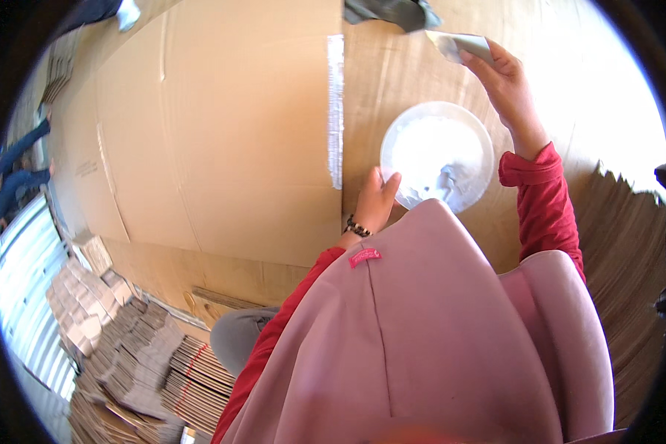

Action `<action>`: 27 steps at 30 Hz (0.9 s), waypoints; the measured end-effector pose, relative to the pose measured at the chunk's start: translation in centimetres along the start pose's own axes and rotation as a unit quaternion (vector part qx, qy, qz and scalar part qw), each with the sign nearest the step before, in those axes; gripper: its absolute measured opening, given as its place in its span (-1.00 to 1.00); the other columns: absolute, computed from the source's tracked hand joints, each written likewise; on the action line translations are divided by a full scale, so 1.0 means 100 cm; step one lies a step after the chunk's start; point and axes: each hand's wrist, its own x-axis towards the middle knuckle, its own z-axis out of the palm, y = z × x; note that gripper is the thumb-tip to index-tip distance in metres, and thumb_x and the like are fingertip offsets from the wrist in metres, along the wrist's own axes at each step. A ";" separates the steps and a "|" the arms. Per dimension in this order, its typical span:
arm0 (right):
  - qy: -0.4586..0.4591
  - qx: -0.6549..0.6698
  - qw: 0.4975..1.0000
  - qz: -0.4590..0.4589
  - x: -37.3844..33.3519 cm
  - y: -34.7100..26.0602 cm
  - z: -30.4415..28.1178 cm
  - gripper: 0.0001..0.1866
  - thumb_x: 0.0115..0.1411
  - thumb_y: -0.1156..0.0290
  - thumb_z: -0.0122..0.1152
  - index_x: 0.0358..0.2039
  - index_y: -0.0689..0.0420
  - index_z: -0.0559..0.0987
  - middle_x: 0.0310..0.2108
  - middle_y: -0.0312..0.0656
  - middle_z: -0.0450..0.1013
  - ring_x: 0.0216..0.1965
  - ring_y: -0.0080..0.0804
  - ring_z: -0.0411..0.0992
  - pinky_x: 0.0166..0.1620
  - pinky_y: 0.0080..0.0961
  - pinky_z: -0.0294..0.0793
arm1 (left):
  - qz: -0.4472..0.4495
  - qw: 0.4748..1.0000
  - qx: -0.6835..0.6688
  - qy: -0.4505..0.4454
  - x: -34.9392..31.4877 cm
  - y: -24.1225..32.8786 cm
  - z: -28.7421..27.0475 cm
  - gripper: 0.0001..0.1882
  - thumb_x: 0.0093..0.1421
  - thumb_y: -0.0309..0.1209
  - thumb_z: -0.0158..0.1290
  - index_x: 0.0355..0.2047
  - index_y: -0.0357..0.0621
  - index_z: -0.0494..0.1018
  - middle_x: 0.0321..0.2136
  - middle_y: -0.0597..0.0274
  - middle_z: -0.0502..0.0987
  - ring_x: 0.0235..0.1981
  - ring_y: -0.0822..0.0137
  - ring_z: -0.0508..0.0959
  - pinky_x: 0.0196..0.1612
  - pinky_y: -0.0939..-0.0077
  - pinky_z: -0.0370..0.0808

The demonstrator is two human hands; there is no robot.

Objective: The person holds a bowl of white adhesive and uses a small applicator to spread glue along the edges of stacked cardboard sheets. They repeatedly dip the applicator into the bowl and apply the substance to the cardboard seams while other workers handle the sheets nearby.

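Note:
My left hand is closed on the near left rim of a round white plastic bowl, its thumb at the edge. Thick white paste fills much of the bowl. Beyond the bowl, my right hand grips a flat, greyish scraper-like piece with a pale smear on it; its exact kind is unclear. To the left of the bowl lies a large sheet of brown cardboard. A whitish, uneven strip of paste runs along the sheet's right edge.
Under the sheet and bowl is a wooden table. A dark grey item lies at its far side. Cardboard stacks stand at the right, with more bundles on the lower left. Another person's dark-sleeved arms reach in at the far left.

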 end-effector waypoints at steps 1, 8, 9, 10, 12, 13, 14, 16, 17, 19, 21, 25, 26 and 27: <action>0.020 -0.001 1.000 0.000 -0.013 -0.006 -0.006 -0.68 0.21 0.40 0.15 -0.03 0.20 0.50 -0.21 -0.28 0.50 -0.13 -0.55 0.41 -0.03 -0.58 0.38 | 0.039 0.999 0.009 0.016 0.005 0.001 0.007 -0.66 0.24 -0.25 -0.02 -0.16 -0.30 0.27 -0.36 0.14 0.44 -0.38 0.39 0.49 -0.32 0.50 0.45; 0.060 -0.114 0.989 0.078 -0.141 -0.068 -0.017 -0.75 0.14 0.59 0.15 -0.14 0.15 0.55 -0.28 -0.27 0.53 -0.20 -0.59 0.45 -0.15 -0.60 0.44 | 0.085 0.993 -0.080 -0.031 -0.004 0.072 0.037 -0.64 0.29 -0.33 -0.07 -0.03 -0.27 0.15 -0.12 0.10 0.41 -0.09 0.38 0.40 -0.03 0.48 0.36; 0.058 -0.153 0.983 0.082 -0.157 -0.080 -0.019 -0.77 0.12 0.62 0.14 -0.18 0.15 0.56 -0.32 -0.25 0.54 -0.22 -0.60 0.46 -0.18 -0.61 0.45 | 0.100 0.988 -0.111 -0.041 -0.019 0.091 0.038 -0.64 0.29 -0.34 -0.07 -0.01 -0.25 0.14 -0.08 0.10 0.40 -0.08 0.39 0.39 -0.03 0.48 0.36; 0.069 -0.213 0.972 0.072 -0.170 -0.093 -0.019 -0.75 0.02 0.68 0.17 -0.26 0.14 0.59 -0.37 -0.19 0.55 -0.27 -0.48 0.49 -0.21 -0.55 0.48 | 0.085 0.990 -0.096 -0.051 -0.039 0.110 0.035 -0.63 0.30 -0.35 -0.08 0.04 -0.19 0.12 -0.02 0.14 0.38 -0.05 0.41 0.39 -0.06 0.51 0.39; 0.057 -0.244 0.968 0.011 -0.190 -0.121 -0.018 -0.72 -0.05 0.70 0.18 -0.29 0.13 0.60 -0.35 -0.18 0.55 -0.29 -0.36 0.48 -0.22 -0.48 0.48 | 0.043 0.993 -0.100 -0.047 -0.084 0.150 0.032 -0.60 0.31 -0.33 -0.10 0.09 -0.14 0.10 0.00 0.20 0.35 -0.03 0.41 0.39 -0.11 0.50 0.46; 0.047 -0.262 0.964 0.014 -0.200 -0.138 -0.018 -0.70 -0.08 0.71 0.19 -0.31 0.12 0.61 -0.35 -0.17 0.55 -0.30 -0.30 0.48 -0.22 -0.44 0.49 | 0.048 0.990 -0.123 -0.057 -0.106 0.169 0.033 -0.60 0.31 -0.33 -0.11 0.10 -0.13 0.11 0.01 0.21 0.34 -0.03 0.40 0.39 -0.12 0.50 0.48; 0.064 -0.244 0.967 -0.035 -0.208 -0.156 -0.017 -0.70 -0.17 0.67 0.23 -0.36 0.09 0.62 -0.37 -0.22 0.54 -0.33 -0.23 0.46 -0.27 -0.37 0.48 | 0.038 0.991 -0.115 -0.054 -0.126 0.188 0.035 -0.60 0.31 -0.34 -0.12 0.10 -0.13 0.12 0.01 0.22 0.33 -0.03 0.39 0.40 -0.12 0.48 0.50; 0.001 -0.261 0.965 -0.035 -0.222 -0.200 -0.019 -0.73 -0.18 0.62 0.24 -0.39 0.06 0.63 -0.42 -0.21 0.53 -0.37 -0.22 0.45 -0.31 -0.35 0.46 | 0.030 0.988 -0.142 -0.045 -0.168 0.222 0.046 -0.62 0.30 -0.36 -0.11 0.09 -0.13 0.13 -0.02 0.22 0.34 -0.05 0.40 0.41 -0.14 0.48 0.49; -0.020 -0.268 0.962 -0.050 -0.231 -0.226 -0.022 -0.74 -0.18 0.60 0.25 -0.40 0.05 0.63 -0.44 -0.21 0.53 -0.39 -0.22 0.45 -0.33 -0.34 0.46 | 0.049 0.984 -0.163 -0.056 -0.193 0.238 0.048 -0.62 0.29 -0.37 -0.11 0.08 -0.13 0.14 -0.03 0.23 0.34 -0.06 0.41 0.41 -0.15 0.48 0.49; 0.002 -0.251 0.968 -0.025 -0.247 -0.280 -0.034 -0.78 -0.19 0.57 0.24 -0.44 0.04 0.64 -0.52 -0.18 0.50 -0.44 -0.19 0.44 -0.36 -0.31 0.44 | 0.052 0.986 -0.153 -0.046 -0.235 0.273 0.052 -0.64 0.28 -0.39 -0.10 0.06 -0.15 0.16 -0.10 0.26 0.36 -0.12 0.43 0.41 -0.17 0.50 0.47; -0.021 -0.257 0.966 0.008 -0.258 -0.335 -0.058 -0.77 -0.16 0.59 0.17 -0.44 0.04 0.64 -0.55 -0.11 0.49 -0.45 -0.15 0.46 -0.34 -0.31 0.45 | 0.100 0.980 -0.157 -0.067 -0.278 0.305 0.060 -0.65 0.27 -0.41 -0.09 0.04 -0.18 0.18 -0.15 0.27 0.37 -0.16 0.45 0.40 -0.17 0.52 0.44; -0.187 -0.150 0.963 0.126 -0.262 -0.438 -0.111 -0.73 -0.05 0.53 0.10 -0.30 0.14 0.62 -0.34 0.00 0.53 -0.27 -0.09 0.49 -0.16 -0.32 0.44 | 0.099 0.975 -0.150 -0.133 -0.346 0.365 0.072 -0.71 0.28 -0.46 -0.12 0.00 -0.20 0.20 -0.13 0.22 0.38 -0.12 0.43 0.42 -0.16 0.49 0.45; -0.184 -0.128 0.965 0.134 -0.269 -0.464 -0.125 -0.75 0.00 0.48 0.09 -0.27 0.17 0.61 -0.32 0.00 0.53 -0.23 -0.13 0.49 -0.15 -0.33 0.43 | 0.091 0.984 -0.092 -0.125 -0.354 0.383 0.070 -0.72 0.28 -0.46 -0.12 -0.02 -0.22 0.20 -0.14 0.20 0.39 -0.13 0.41 0.43 -0.15 0.46 0.45; -0.184 -0.096 0.968 0.143 -0.270 -0.483 -0.141 -0.75 0.06 0.44 0.09 -0.25 0.19 0.59 -0.30 0.01 0.53 -0.20 -0.16 0.49 -0.14 -0.35 0.43 | 0.097 0.987 -0.031 -0.125 -0.349 0.403 0.075 -0.73 0.28 -0.47 -0.12 -0.04 -0.24 0.20 -0.14 0.17 0.39 -0.15 0.40 0.44 -0.15 0.44 0.46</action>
